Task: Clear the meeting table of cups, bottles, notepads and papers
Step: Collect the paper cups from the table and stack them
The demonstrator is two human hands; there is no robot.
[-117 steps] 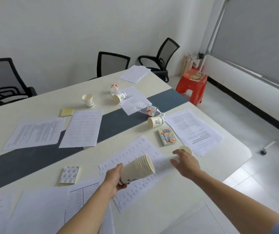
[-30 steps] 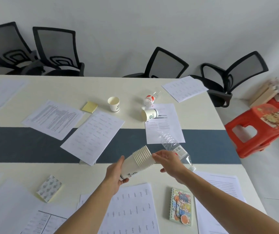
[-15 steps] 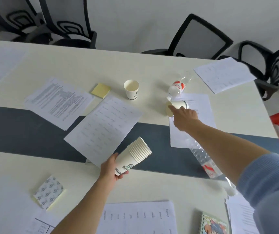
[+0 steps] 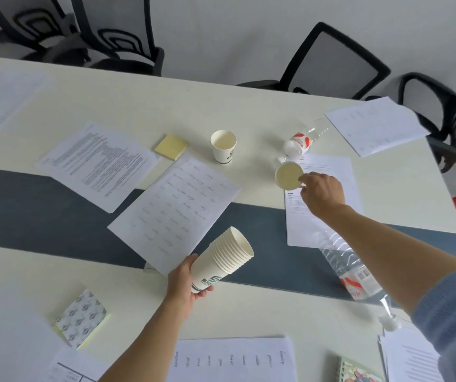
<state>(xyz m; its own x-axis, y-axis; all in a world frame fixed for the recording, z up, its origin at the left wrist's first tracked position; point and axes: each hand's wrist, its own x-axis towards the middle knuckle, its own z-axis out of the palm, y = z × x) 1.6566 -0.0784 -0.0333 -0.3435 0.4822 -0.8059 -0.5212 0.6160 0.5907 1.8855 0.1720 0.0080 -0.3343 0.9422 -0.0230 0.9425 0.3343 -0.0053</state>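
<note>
The left hand [image 4: 185, 282] is closed around the bottom of a stack of paper cups [image 4: 222, 257] and holds it tilted, with the open mouths pointing up and to the right, above the near edge of the dark strip [image 4: 28, 205] that runs along the bench [image 4: 138, 106]. The right hand [image 4: 321, 193] reaches further over the bench and grips a single paper cup [image 4: 288, 176] by its side. The mouth of this cup faces the camera, and the cup is at the upper left corner of a printed sheet [image 4: 331, 164]; I cannot tell if it touches the sheet. Just behind it a small bottle [image 4: 301, 140] with a red label lies on its side, and to the left an upright cup [image 4: 223, 146] stands alone. Near that cup is a yellow sticky pad [image 4: 171, 146], which lies between a printed page [image 4: 94, 164] and a handwritten sheet [image 4: 174, 213]. A larger clear bottle [image 4: 350, 268] lies on its side under the right forearm, partly on the dark strip. Close to the near edge are a patterned notepad [image 4: 80, 318], a sheet with columns of words [image 4: 232, 359] and a colourful notebook [image 4: 359, 373]. One more paper [image 4: 375, 125] lies at the far right corner. Black chairs [image 4: 334, 59] stand behind the bench.
</note>
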